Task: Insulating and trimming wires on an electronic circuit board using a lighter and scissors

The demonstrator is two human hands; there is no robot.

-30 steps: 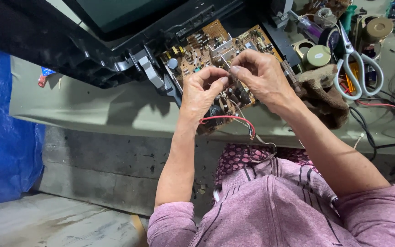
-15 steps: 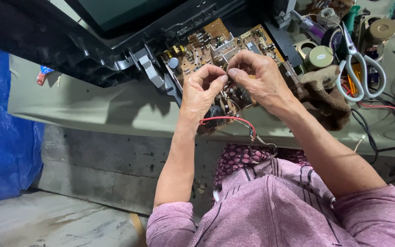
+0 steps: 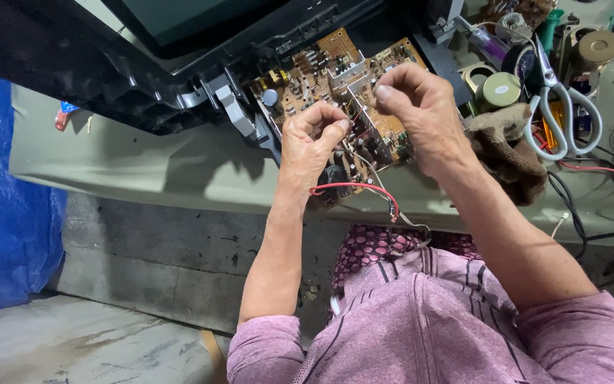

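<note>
Since a moment earlier the right hand (image 3: 421, 114) had lifted slightly, both hands pinching a thin red wire (image 3: 355, 114) between fingertips, the left hand (image 3: 314, 142) at its 8 o'clock, over the brown circuit board (image 3: 321, 78) on the tabletop (image 3: 143, 171), suggesting the wire was being pulled taut.

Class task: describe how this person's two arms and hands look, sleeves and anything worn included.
Both hands are bare: no gloves or rings visible on the left hand or the right hand. Both forearms are uncovered. The sleeves of a mauve-pink top with thin dark stripes are pushed up to about the elbows. No watch or bracelet shows on either wrist.
</note>
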